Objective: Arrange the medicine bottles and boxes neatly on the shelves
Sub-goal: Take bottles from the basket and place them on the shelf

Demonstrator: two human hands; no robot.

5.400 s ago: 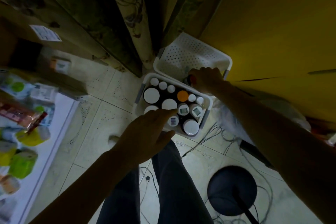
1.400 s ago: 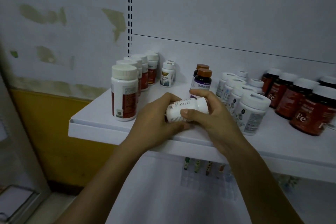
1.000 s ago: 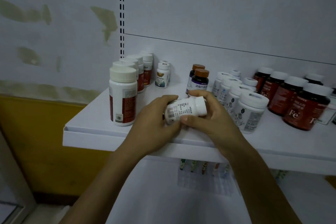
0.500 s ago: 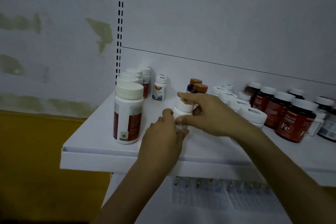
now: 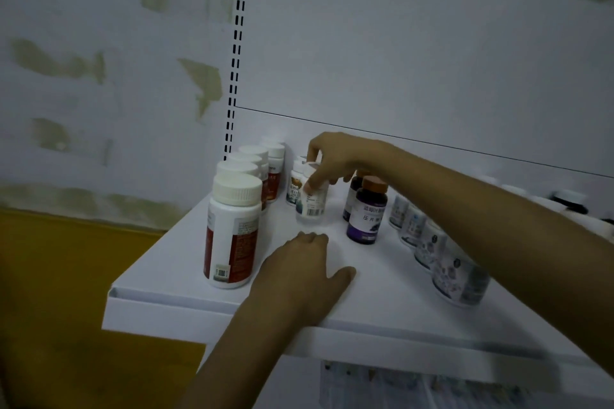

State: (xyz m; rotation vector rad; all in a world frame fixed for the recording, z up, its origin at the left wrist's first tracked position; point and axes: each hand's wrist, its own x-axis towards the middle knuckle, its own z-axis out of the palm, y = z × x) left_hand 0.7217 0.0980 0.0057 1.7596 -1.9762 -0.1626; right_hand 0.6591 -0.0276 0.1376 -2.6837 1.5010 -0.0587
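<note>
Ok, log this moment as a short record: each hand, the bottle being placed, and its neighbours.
right hand: grips the small white bottle near its cap
left hand: flat on the shelf, holding nothing
small white bottle: upright, just in front of a similar bottle
to its left: row of red-label bottles, white caps
to its right: purple-label bottle, brown cap

Small white bottle (image 5: 311, 206) standing upright on the white shelf (image 5: 382, 295), right hand (image 5: 335, 159) pinching its top, sitting between the red-labelled white bottles (image 5: 232, 232) and the purple-labelled brown-capped bottle (image 5: 367, 216)
</note>
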